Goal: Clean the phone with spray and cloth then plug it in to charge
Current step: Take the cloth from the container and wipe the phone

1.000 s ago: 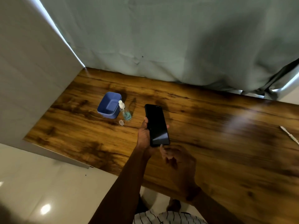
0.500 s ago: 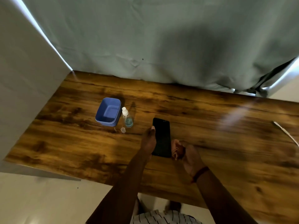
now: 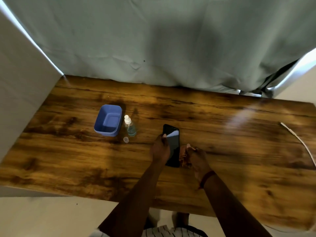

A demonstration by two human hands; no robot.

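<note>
A black phone [image 3: 173,142] sits screen up at the table's middle; whether it rests on the wood or hovers just above it is unclear. My left hand [image 3: 159,150] grips its left edge, thumb on the screen's rim. My right hand [image 3: 197,159] is right of the phone's lower end, fingers curled round a small crumpled brownish cloth [image 3: 184,155] that touches the phone's right edge. A clear spray bottle [image 3: 130,126] with bluish liquid stands to the left, its small cap [image 3: 126,139] lying beside it.
A blue plastic tub [image 3: 102,127] stands just left of the spray bottle. A white charging cable [image 3: 298,140] runs along the right end of the wooden table [image 3: 239,151]. A grey curtain hangs behind; a white wall closes the left side.
The phone has come down from a raised, tilted hold to lie low and flat at the table. My right hand moved from below the phone to its right side.
</note>
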